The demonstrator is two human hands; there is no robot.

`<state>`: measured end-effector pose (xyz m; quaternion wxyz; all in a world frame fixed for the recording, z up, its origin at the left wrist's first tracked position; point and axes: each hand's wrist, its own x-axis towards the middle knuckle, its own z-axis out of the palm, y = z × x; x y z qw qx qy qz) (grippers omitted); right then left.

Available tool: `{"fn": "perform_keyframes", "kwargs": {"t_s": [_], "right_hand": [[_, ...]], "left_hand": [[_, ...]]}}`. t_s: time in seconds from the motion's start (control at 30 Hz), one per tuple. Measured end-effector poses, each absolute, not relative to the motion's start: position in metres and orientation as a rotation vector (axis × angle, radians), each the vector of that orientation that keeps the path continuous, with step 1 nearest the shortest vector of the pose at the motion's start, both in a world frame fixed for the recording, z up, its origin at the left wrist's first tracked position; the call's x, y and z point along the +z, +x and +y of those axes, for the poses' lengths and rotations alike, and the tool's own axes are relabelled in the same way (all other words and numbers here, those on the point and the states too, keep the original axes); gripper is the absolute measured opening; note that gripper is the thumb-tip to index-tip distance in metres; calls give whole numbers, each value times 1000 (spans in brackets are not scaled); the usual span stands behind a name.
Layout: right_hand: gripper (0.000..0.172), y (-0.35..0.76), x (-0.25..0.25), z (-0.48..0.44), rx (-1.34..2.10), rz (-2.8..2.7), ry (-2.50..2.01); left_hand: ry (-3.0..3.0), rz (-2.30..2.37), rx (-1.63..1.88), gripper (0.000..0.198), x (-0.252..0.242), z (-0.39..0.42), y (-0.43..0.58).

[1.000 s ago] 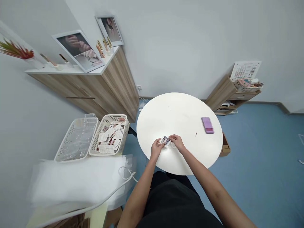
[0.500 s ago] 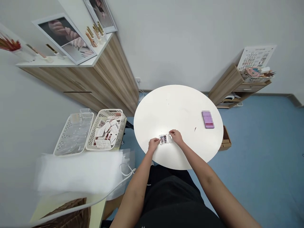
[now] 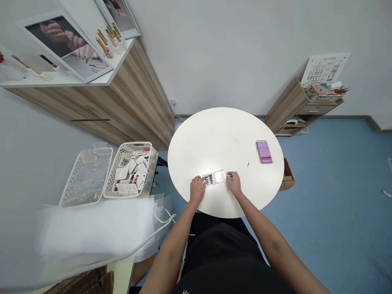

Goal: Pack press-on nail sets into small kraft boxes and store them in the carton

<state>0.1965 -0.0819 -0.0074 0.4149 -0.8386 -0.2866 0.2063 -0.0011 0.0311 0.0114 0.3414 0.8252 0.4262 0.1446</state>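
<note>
A small clear plastic case (image 3: 209,179) lies unfolded on the white round table (image 3: 226,139). Dark, glossy pieces that look like false nails sit in rows in its left half. Its see-through lid (image 3: 220,176) lies folded out flat to the right. My left hand (image 3: 197,190) grips the case's left edge, with the fingers bent over it. At the right edge of the lid, my right hand (image 3: 234,183) pinches the rim between thumb and fingers. Both forearms reach in from below.
A pixelated purple block (image 3: 264,152) and a tiny dark scrap (image 3: 248,165) lie to the right on the table. Left of it stand a basket of carded nail sets (image 3: 150,161) and a basket of clear plastic (image 3: 64,192). A white cable (image 3: 153,234) crosses the lower left.
The lid has swung down to the right and now lies flat. My right hand has moved right and slightly down with its edge. The camera view has shifted slightly.
</note>
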Motion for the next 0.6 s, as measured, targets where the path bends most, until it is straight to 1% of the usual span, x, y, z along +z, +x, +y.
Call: {"fn": "perform_keyframes", "kwargs": {"t_s": [0.1, 0.23, 0.33, 0.43, 0.6], "right_hand": [[33, 199, -12, -86, 556, -667, -2161], [34, 199, -19, -85, 592, -660, -2162], [35, 197, -19, -78, 646, -660, -2157], [37, 199, -15, -70, 709, -618, -2175], [28, 203, 3, -56, 745, -617, -2098]], "left_hand": [[2352, 913, 332, 36, 8, 20, -8], [2394, 894, 315, 39, 5, 13, -4], [2337, 895, 289, 39, 2, 14, 1], [2249, 854, 256, 44, 0, 16, 1], [2051, 889, 329, 57, 2, 13, 1]]}}
